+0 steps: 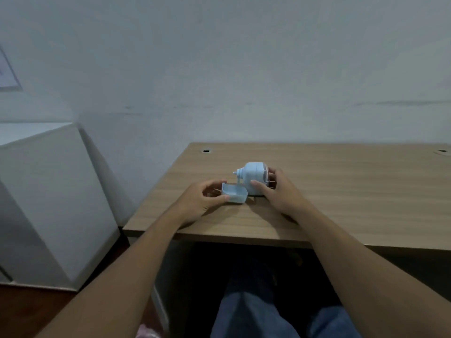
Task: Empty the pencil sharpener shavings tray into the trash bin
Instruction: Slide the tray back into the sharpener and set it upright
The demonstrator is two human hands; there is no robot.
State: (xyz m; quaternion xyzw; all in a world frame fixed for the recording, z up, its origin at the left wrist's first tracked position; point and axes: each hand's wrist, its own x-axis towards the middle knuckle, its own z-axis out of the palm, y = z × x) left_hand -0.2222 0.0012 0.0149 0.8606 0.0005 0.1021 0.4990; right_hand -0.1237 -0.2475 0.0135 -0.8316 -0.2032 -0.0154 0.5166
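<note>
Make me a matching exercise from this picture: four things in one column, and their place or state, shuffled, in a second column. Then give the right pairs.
Things
1. shavings tray
2. sharpener body
3. left hand
4. wooden desk

Places or states
A. stands upright, gripped from the right side
B. bears everything else, with a cable hole near each far corner
C. pulled out, lying open side up, left of the sharpener
D. pinches the pale blue tray between thumb and fingers

Right pairs: 1-C, 2-A, 3-D, 4-B. The right hand is the one gripping the sharpener body.
</note>
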